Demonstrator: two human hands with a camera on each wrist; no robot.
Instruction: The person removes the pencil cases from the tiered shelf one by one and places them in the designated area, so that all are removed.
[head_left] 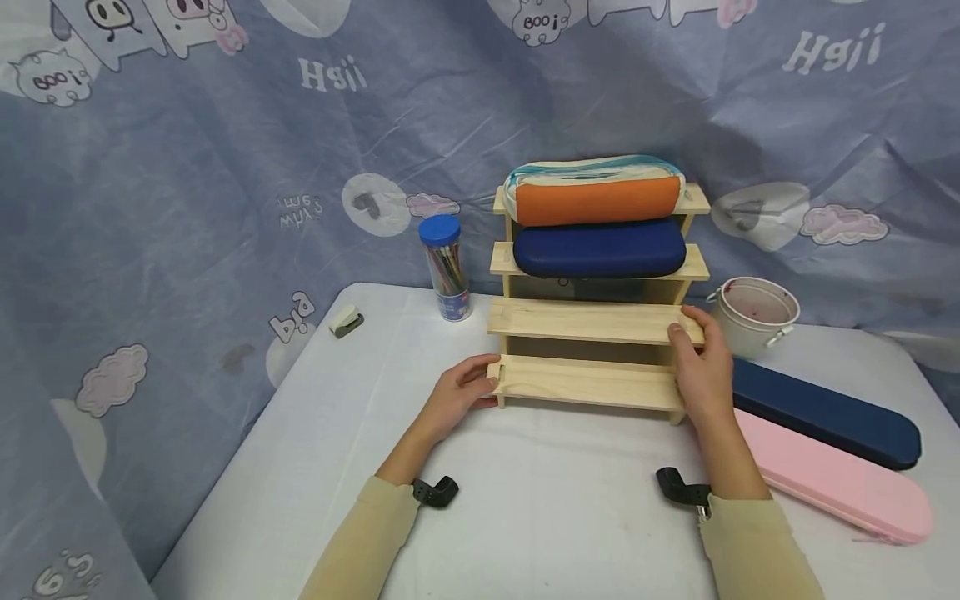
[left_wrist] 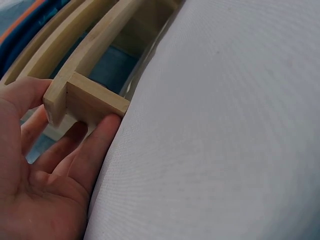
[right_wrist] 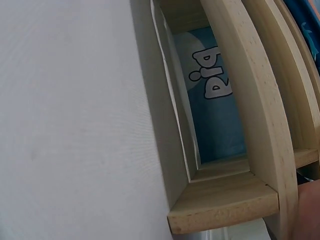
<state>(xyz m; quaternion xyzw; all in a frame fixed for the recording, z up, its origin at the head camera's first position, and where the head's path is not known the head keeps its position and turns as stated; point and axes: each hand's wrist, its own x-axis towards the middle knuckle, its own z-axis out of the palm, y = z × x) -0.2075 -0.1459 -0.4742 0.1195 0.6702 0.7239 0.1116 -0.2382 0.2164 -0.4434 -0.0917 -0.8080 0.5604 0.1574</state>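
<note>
A pale wooden tiered shelf (head_left: 592, 321) with stepped boards stands on the table. At the left end of its lowest board, my left hand (head_left: 456, 393) grips the wood; in the left wrist view the thumb lies on the board and the fingers (left_wrist: 100, 145) reach under it by the leg. My right hand (head_left: 703, 367) holds the right end of the board one step up. In the right wrist view only a sliver of that hand (right_wrist: 309, 210) shows. An orange and white pencil case (head_left: 600, 202) lies on the top board, with a navy pencil case (head_left: 600, 250) below it.
To the right lie a long dark blue case (head_left: 832, 417) and a pink case (head_left: 836, 483), near my right forearm. A white bucket (head_left: 753, 321) stands behind them. Left of the shelf are a blue-lidded pencil jar (head_left: 450, 271) and a small stapler (head_left: 347, 322). Printed cloth hangs behind.
</note>
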